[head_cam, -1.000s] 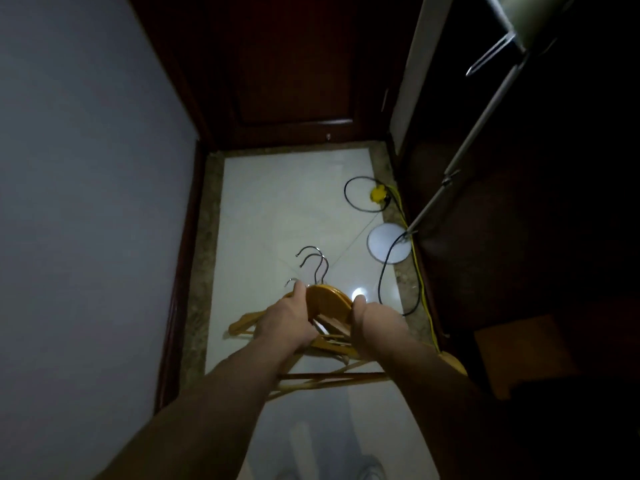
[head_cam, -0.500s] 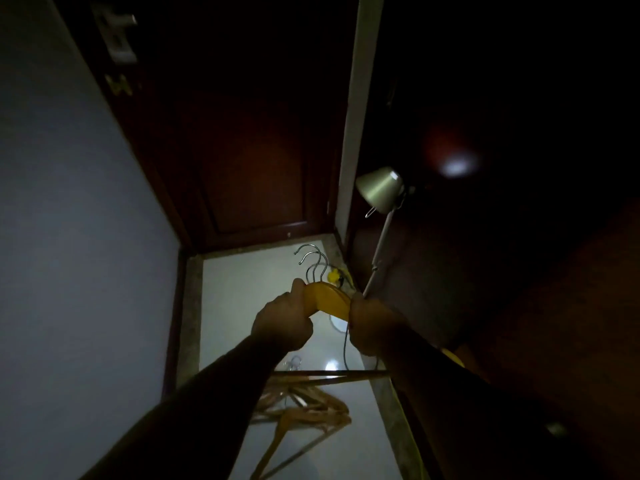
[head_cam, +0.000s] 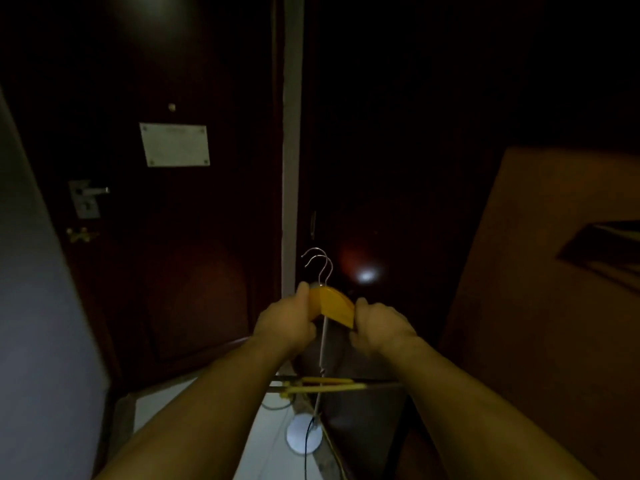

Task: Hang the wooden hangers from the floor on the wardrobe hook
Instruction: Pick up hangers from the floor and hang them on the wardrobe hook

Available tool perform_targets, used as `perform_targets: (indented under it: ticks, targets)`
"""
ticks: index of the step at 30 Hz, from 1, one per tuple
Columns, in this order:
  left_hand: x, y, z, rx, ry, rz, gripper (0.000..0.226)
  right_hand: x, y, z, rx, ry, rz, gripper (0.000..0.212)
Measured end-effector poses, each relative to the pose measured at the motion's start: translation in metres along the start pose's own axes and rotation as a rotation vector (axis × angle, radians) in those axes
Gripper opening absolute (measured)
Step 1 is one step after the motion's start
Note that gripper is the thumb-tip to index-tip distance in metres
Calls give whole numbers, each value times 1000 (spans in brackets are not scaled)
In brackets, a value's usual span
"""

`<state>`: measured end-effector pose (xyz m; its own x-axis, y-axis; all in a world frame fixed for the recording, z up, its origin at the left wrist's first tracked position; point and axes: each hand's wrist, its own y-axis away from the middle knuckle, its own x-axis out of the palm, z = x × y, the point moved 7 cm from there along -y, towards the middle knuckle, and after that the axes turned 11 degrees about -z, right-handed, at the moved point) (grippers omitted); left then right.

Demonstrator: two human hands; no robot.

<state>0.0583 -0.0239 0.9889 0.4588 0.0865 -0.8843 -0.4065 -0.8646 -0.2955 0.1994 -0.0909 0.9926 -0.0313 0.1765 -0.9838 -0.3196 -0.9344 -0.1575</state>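
Left hand (head_cam: pixel 284 326): fingers curled round the left shoulder of the wooden hangers (head_cam: pixel 331 306), thumb up beside the neck. Right hand (head_cam: pixel 380 328): gripping the right shoulder of the same bundle, level with the left. The hangers are carried as one stack, clear of the floor (head_cam: pixel 162 407) and between the two hands. The yellow crown is uppermost and the cross bars (head_cam: pixel 325 383) hang below the wrists, so the long axis runs left to right. Wire hooks (head_cam: pixel 317 265): at least two, standing upright above the crown on the far side of the hands, curling over to the left. Beyond them are a pale vertical strip (head_cam: pixel 292 168) and, to its right, a dark panel (head_cam: pixel 398 174) carrying a glare spot. The wardrobe hook cannot be made out in the gloom. Judgement: the hangers must travel up and away, wire ends leading, with neither hand clearly the nearer. Far left: door with plate (head_cam: pixel 174 144) and handle (head_cam: pixel 89 194). Near, on the floor: lamp base (head_cam: pixel 304 437).
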Motion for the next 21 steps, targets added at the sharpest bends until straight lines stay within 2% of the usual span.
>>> perform_targets:
  ticks: [5, 11, 19, 21]
  targets:
    - [-42, -12, -64, 103, 65, -58, 51, -74, 23, -35, 96, 7, -114, 44]
    - [-74, -15, -151, 262, 192, -75, 51, -149, 63, -99, 247, -27, -151, 31]
    - [-89, 2, -271, 401, 262, -89, 50, -200, 121, -192, 473, -164, -209, 14]
    - [-89, 4, -301, 458, 261, -76, 48, -208, 132, -217, 527, -194, -221, 15]
